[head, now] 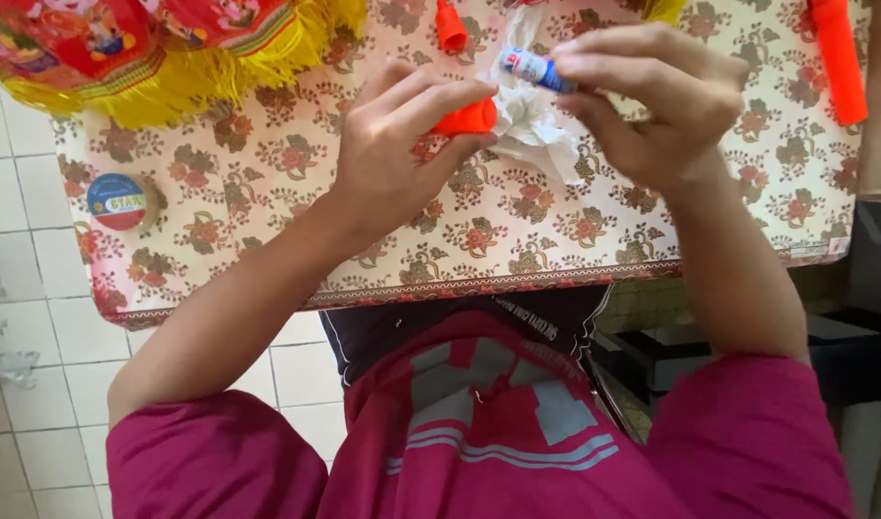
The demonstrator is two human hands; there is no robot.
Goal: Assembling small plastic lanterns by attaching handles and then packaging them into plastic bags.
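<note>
The small glue tube, white and blue with a label band, is pinched between the fingertips of the right hand just above the surface, over a crumpled white tissue. The left hand grips an orange cone-shaped cap between thumb and forefinger, close beside the tube but apart from it. Judged by size and material, the tube is light, stiff and smooth; it is best held around its body, clear of the tip. The tissue is soft and will tear easily. A second orange cap lies at the far edge, and an orange stick lies to the right. A round roll of tape with a blue-and-red label sits at the left. Red decorations with yellow fringe occupy the upper left corner of the floral-patterned surface.
</note>
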